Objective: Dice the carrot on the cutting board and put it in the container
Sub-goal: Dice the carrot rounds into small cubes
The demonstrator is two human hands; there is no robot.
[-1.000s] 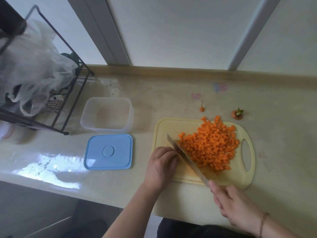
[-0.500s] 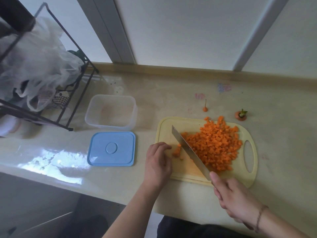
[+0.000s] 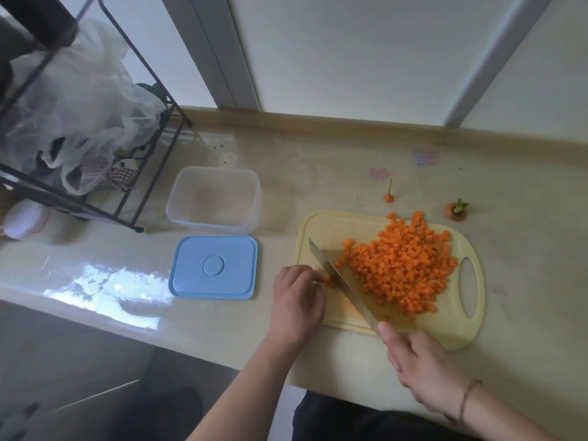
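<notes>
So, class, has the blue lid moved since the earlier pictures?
No. The blue lid lies directly in front of the container, as before, with the same gap to the cutting board.

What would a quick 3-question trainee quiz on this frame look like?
1. True or false: the clear rectangular plastic container already holds diced carrot.
2. Which of the hands grips the steel kitchen knife? A) left hand B) right hand
3. Fill in: the blue square plastic lid lies on the ____, nearer the camera than the container.

Key: 1 false, the orange carrot dice sit on the pale yellow plastic cutting board; 2 B; 3 counter.
</notes>
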